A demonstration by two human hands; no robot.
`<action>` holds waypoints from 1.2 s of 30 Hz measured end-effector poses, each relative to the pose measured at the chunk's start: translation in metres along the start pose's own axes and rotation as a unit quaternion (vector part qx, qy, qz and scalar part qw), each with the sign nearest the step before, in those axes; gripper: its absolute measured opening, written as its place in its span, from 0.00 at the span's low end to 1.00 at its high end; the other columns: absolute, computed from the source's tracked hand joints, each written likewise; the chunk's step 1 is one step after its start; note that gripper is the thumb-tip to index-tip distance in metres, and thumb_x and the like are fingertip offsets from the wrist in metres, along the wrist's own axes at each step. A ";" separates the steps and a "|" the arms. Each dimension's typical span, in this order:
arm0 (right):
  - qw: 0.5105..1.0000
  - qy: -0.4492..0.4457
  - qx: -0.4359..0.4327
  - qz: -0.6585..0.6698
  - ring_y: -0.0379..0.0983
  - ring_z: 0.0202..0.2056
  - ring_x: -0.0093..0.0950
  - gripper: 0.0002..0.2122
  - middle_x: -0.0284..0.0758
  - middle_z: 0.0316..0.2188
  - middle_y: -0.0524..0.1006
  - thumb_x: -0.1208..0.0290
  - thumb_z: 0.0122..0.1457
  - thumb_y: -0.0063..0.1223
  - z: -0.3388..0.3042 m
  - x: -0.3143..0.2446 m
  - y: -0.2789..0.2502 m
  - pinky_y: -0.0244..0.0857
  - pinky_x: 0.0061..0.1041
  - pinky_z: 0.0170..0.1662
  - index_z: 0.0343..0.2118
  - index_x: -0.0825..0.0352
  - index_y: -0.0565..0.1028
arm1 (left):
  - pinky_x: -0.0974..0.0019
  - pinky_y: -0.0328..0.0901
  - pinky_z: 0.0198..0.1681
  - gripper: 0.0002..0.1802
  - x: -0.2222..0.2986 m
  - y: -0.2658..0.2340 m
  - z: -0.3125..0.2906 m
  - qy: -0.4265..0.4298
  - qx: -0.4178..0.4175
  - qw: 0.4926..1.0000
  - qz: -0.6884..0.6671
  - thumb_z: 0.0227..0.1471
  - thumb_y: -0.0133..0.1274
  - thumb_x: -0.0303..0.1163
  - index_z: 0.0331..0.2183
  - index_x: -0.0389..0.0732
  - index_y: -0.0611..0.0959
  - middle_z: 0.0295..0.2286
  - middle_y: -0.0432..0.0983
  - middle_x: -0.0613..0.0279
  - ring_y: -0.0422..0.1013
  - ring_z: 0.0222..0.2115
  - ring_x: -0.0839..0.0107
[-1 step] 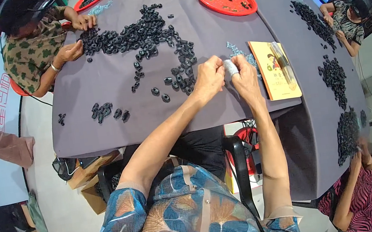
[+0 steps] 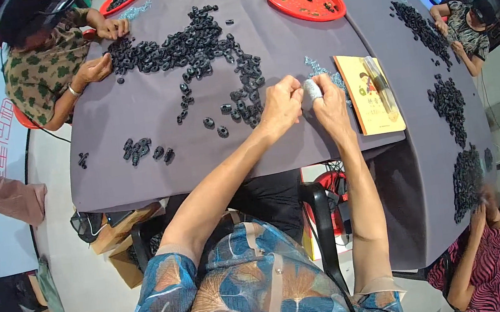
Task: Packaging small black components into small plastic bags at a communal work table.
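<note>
Close together over the near part of the table are my two hands. My left hand (image 2: pixel 281 102) has its fingers curled in a pinch, and whatever sits between them is too small or hidden to name. Facing it, my right hand (image 2: pixel 330 104) is closed too, with a grey-white wrap (image 2: pixel 312 90) around its thumb. What its fingertips grip, if anything, cannot be made out. Left of my hands spreads a heap of small black ring-like parts (image 2: pixel 249 80). Just beyond my right hand lies a pile of small silvery pieces (image 2: pixel 314 67), partly covered by it.
A yellow booklet (image 2: pixel 362 117) with a pen (image 2: pixel 381 82) on it lies right of my hands. Farther off stands a red tray (image 2: pixel 277 8) with a few bits. Co-workers' hands (image 2: pixel 96 69) handle black parts at the left; others sit along the right, by more black piles (image 2: pixel 447 106).
My right thumb with its wrap has tilted slightly, and the fingertips have shifted a little. Everything else looks the same.
</note>
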State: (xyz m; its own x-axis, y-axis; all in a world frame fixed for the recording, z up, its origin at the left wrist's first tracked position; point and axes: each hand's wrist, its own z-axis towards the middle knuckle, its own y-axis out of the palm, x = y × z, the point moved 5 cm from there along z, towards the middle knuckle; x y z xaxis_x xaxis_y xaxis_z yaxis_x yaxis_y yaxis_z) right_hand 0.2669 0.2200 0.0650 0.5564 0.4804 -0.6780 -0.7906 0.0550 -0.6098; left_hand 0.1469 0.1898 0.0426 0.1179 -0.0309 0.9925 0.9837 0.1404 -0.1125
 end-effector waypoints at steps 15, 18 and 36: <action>0.981 0.096 -0.051 0.160 0.70 0.24 0.22 0.05 0.33 0.20 0.74 0.74 0.53 0.50 -0.003 0.014 0.007 0.64 0.24 0.28 0.29 0.71 0.71 | 0.73 0.64 0.14 0.05 -0.012 0.002 0.003 0.116 0.031 0.989 0.085 0.51 0.45 0.22 0.30 0.32 0.74 0.17 0.71 0.62 0.68 0.14 0.78; 0.968 0.108 -0.062 0.216 0.70 0.25 0.20 0.04 0.32 0.21 0.74 0.77 0.53 0.48 -0.004 0.016 0.011 0.63 0.22 0.29 0.30 0.70 0.71 | 0.73 0.64 0.14 0.06 -0.014 0.000 0.004 0.097 0.025 0.993 0.063 0.52 0.45 0.24 0.30 0.32 0.75 0.18 0.71 0.62 0.68 0.15 0.78; 0.982 0.039 -0.111 0.149 0.73 0.30 0.22 0.09 0.36 0.28 0.77 0.83 0.51 0.47 -0.016 -0.023 0.002 0.66 0.22 0.34 0.35 0.70 0.75 | 0.74 0.63 0.12 0.11 0.002 -0.019 -0.030 -0.054 -0.041 0.997 -0.047 0.57 0.40 0.31 0.32 0.34 0.73 0.20 0.70 0.63 0.67 0.14 0.78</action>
State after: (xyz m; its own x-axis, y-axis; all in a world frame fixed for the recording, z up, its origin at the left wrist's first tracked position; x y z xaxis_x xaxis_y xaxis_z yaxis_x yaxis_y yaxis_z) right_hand 0.2568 0.1952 0.0727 0.3335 0.3775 -0.8639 -0.8506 -0.2747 -0.4484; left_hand 0.1321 0.1569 0.0451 0.0141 0.0669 0.9977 0.9981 0.0594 -0.0181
